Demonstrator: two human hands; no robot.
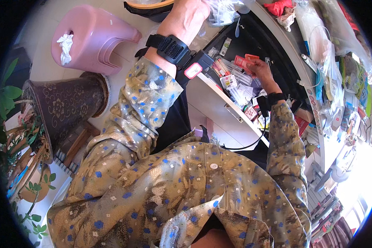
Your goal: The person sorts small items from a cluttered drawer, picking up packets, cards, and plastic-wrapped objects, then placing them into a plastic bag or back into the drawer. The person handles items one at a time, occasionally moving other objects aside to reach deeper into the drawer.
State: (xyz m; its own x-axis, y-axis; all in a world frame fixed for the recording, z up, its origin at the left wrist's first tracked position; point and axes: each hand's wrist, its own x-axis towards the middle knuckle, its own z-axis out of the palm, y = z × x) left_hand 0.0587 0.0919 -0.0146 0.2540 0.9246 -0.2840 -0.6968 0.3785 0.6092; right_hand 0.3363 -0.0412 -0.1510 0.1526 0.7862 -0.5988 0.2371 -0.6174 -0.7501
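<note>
My right hand (262, 73) reaches into an open drawer (231, 107) and holds a small flat red packet (244, 63) between thumb and fingers. Another orange-red packet (252, 56) shows just behind it. Under and beside that hand lies a jumble of small boxes, clear plastic packs (238, 94) and a white card-like pack (228, 81). A narrow box (225, 46) lies apart on the drawer's black floor (248, 34). My left hand (203, 5) is mostly cut off at the top edge, next to a clear plastic bag (223, 14); its fingers are hidden.
Above the drawer, a tabletop (311, 90) carries plastic bags (328, 65), a white cable (311, 85) and a red bag (278, 6). At left stand a pink plastic stool (90, 37) with a crumpled tissue (65, 49), a brown patterned planter (68, 102) and a lined bin (150, 9).
</note>
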